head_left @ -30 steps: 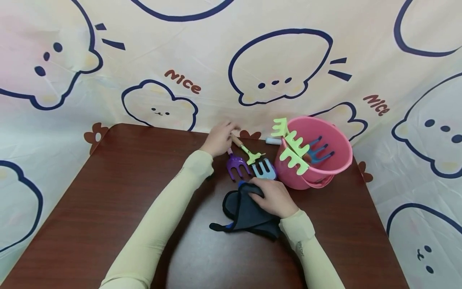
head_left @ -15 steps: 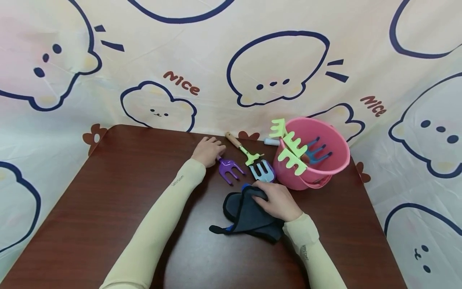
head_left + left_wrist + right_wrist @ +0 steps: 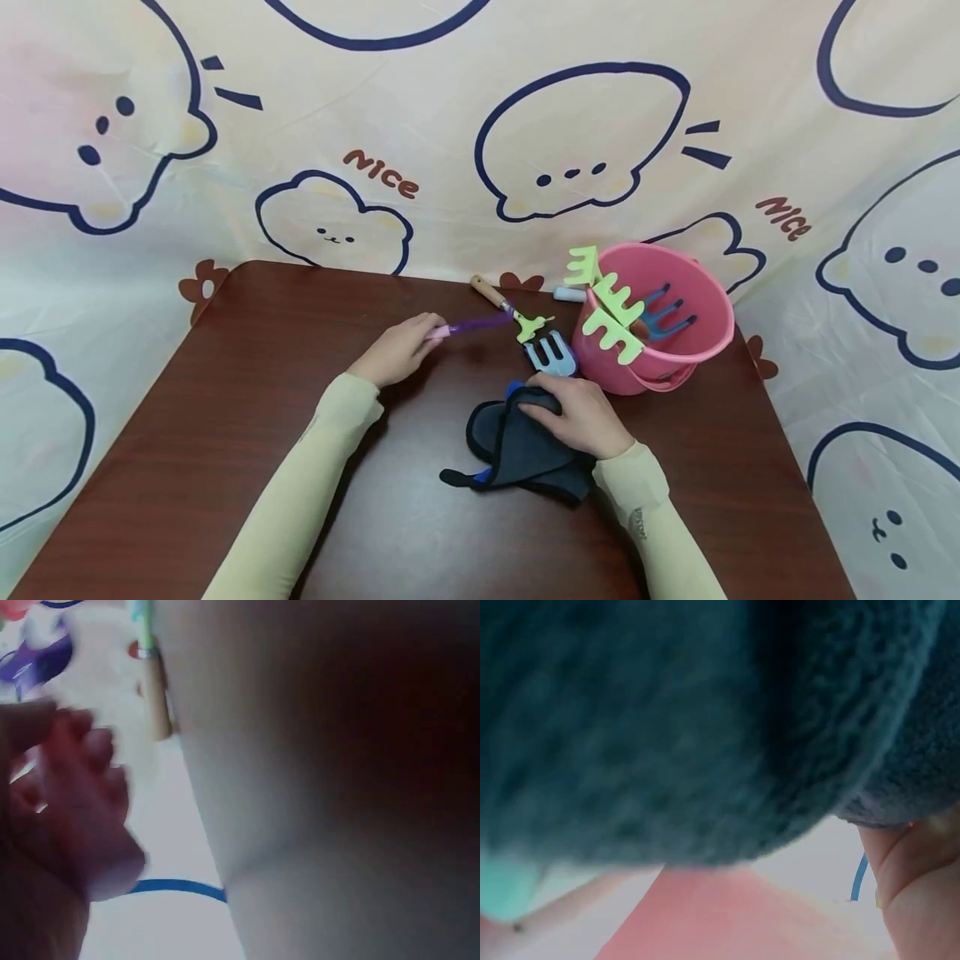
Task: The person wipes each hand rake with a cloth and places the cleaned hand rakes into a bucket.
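Note:
My left hand [image 3: 395, 351] grips the pink handle of a purple toy garden fork [image 3: 483, 322], seen almost edge-on with its head pointing right. In the left wrist view the fingers curl round the handle [image 3: 82, 817], and the fork's purple head shows at upper left. My right hand [image 3: 583, 417] pinches a folded dark grey cloth piece [image 3: 528, 450] with black edging, blue patches and a strap. The right wrist view is mostly filled by its fuzzy fabric [image 3: 630, 735]. Just beyond the cloth lies a light-blue toy fork [image 3: 557, 360].
A small green-headed tool with a wooden handle [image 3: 489, 292] lies near the table's back edge. At right stands a pink bucket [image 3: 705, 292], with light-green rake heads [image 3: 617, 300] over its rim and a dark-blue fork [image 3: 667, 317] inside. A pale handle [image 3: 568, 294] lies behind it.
My left hand has left the green tool's wooden end and drawn back to the left, bringing the purple fork with it and turning it edge-on. The right hand stays on the cloth.

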`<state>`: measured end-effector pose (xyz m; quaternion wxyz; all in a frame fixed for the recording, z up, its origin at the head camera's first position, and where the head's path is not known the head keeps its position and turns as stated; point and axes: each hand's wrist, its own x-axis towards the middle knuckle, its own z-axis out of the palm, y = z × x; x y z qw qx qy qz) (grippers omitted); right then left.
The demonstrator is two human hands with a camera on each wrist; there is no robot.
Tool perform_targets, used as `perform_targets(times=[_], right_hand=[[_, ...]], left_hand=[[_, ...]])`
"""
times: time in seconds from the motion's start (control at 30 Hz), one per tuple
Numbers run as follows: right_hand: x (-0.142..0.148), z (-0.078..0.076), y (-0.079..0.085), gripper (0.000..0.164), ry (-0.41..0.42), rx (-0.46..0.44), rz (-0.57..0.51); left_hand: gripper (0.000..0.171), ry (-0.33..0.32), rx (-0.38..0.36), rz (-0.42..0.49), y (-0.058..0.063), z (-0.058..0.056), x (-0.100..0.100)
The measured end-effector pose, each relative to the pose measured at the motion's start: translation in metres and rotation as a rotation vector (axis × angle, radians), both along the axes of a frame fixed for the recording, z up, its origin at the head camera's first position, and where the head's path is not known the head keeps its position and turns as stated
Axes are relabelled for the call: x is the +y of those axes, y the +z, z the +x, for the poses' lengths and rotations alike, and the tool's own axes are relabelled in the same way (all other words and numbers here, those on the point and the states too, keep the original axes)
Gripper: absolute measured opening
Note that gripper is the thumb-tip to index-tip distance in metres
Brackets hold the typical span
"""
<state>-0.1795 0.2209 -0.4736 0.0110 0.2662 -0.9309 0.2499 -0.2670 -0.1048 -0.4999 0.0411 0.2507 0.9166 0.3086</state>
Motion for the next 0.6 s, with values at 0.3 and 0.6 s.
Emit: perform_targets(times=[0.3,0.6], right_hand=[[0.002,0.005,0.009,0.055,0.001,0.024,-0.338],[-0.003,0.006,0.019,0.053,-0.11,-0.003,-0.834]], left_hand=[[0.026,0.037,-0.25,0.604,0.011,0.05,-0.006],[0.015,-0.111,-0.219,0.678,0.02,0.076,0.02]])
